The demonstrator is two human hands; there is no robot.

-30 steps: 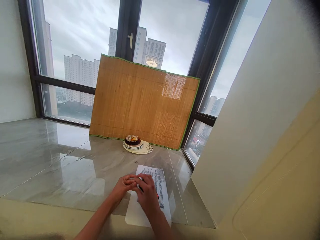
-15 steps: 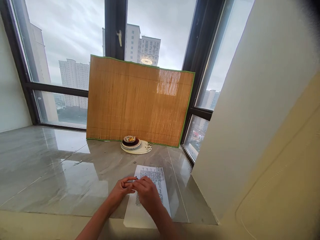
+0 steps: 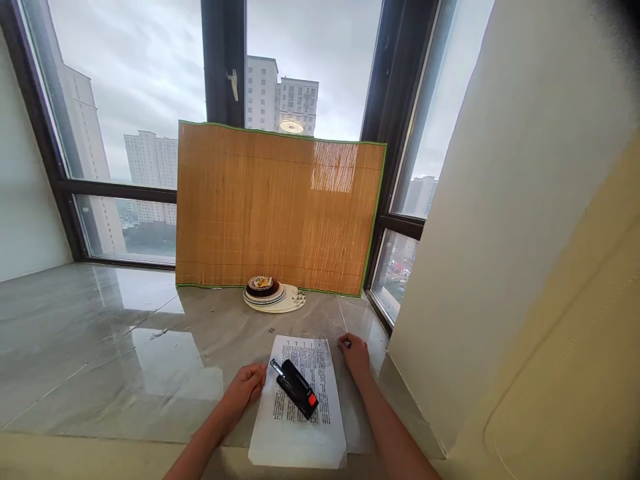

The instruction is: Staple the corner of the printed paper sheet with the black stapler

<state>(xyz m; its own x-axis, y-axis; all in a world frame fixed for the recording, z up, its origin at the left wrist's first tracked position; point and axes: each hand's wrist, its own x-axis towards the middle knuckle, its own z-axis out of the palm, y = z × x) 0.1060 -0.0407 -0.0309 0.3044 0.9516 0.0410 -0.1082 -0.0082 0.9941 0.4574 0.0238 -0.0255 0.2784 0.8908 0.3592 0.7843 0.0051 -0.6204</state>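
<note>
A black stapler with a red patch at its near end lies slantwise on a printed sheet of paper. A silvery metal part sticks out from its far left end. Just left of the stapler, my left hand rests by the paper's edge with fingers curled closed; what they hold, if anything, is hidden. Beyond the paper's right edge, my right hand is over the stone ledge. Its fingers are pinched together around a small dark thing that is too small to name.
A stack of plates stands on an oval white mat farther back. Behind it a bamboo mat with green edging leans against the windows. The grey stone ledge meets a white wall at the right.
My hands were together over the paper and have parted. The right hand has moved right, off the sheet; the left has shifted slightly. The stapler now shows on the paper.
</note>
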